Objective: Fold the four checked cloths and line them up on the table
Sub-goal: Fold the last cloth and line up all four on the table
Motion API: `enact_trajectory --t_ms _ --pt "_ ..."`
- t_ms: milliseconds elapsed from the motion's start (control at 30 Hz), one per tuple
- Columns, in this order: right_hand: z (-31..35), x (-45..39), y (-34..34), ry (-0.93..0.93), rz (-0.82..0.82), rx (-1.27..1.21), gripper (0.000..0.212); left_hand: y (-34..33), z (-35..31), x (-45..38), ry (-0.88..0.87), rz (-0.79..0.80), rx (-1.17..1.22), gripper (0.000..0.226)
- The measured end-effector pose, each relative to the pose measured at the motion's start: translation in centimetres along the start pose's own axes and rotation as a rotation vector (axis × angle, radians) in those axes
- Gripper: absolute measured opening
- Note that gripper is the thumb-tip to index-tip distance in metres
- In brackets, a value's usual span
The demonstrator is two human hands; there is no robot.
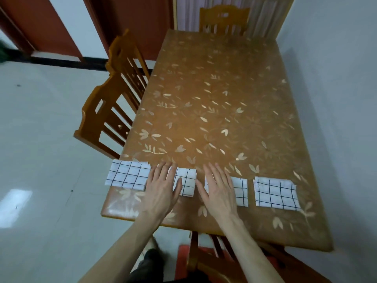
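1. Wooden worktop (pixel 224 99) carries four folded cloths in a row along its near edge.
2. Left grip (pixel 161 186) and right grip (pixel 219 188) lie flat, released, on the middle cloths (pixel 186 181).
3. Sliding palms away could drag those folds askew.
4. Outermost cloth (pixel 128 176) left of the left grip nears the corner; a nudge may drop it.

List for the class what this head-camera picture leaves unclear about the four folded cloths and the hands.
- Second cloth: its left part lies under the left hand.
- Third cloth: its left part lies under the right hand.
- Whether either palm presses down or only rests cannot be told.
- How many layers each fold has: too fine to see.
- Leftmost cloth seems to overhang the table edge; how far is unclear.
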State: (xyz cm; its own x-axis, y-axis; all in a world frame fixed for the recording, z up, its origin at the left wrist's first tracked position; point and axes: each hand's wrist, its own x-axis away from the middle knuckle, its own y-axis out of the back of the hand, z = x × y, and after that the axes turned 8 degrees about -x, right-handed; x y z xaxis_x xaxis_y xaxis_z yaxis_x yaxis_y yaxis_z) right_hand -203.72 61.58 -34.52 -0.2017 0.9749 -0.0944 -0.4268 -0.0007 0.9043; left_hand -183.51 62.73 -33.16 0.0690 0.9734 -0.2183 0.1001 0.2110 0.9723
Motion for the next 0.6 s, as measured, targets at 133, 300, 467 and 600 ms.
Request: enact_trajectory --t_ms 133,300,467,600 --pt "-1.2 1.3 2.5 0.018 -0.04 -0.024 0.064 1.1 -3.0 1.0 0.025 0.014 -0.023 0.049" --pt "-2.2 3.1 4.2 0.006 -0.077 -0.005 0.067 2.0 -5.7 1.3 -0.018 -0.068 0.008 0.049" --pt "-4.4 5.7 6.3 -0.072 -0.117 0.017 0.066 2.5 -8.2 1.4 -0.074 -0.079 0.069 0.049" --pt "-6.4 7.6 8.1 -0.092 -0.167 0.032 0.065 2.8 -10.6 1.4 -0.134 -0.079 0.089 0.047"
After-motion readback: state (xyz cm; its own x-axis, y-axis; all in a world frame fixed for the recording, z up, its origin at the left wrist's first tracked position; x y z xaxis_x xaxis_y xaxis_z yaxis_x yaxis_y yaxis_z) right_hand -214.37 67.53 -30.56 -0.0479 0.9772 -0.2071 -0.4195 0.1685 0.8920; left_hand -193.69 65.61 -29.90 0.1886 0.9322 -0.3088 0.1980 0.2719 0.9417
